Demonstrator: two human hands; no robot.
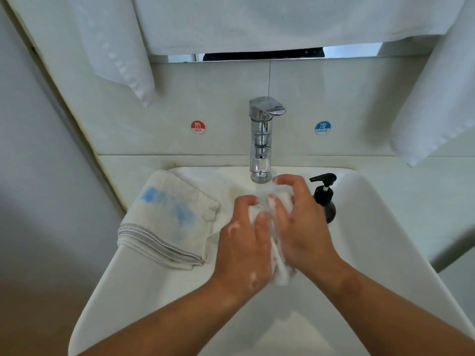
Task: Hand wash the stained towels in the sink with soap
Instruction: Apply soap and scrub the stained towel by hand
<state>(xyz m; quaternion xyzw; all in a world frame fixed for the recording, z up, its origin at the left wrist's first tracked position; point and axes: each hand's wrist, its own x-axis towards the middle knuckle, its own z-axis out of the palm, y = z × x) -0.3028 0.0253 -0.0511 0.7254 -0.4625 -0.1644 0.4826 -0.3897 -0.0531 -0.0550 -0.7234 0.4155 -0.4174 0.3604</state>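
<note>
Blue-stained towel (167, 219) lies folded over the left rim of the sink (128, 278), left of centre in the frame. Its grey-stitched hem is on the near side and pale blue blotches spread across its top. Just right of it, the left hand (244, 242) comes in from the lower left, the forearm angled up toward the middle. It is knuckles up, with the fingers curled round a bunched white soapy towel (280, 265) and flecks of foam on the back of the hand. That towel is squeezed between both hands at the centre of the frame, over the basin and just below the spout of the chrome tap (261, 140). The right hand (303, 227) reaches in from the lower right, palm against the cloth. Its fingers are bent over the top of the wad and the index finger arches up near the spout. Behind its knuckles, right of centre, a black pump bottle (325, 199) stands on the sink's back ledge.
</note>
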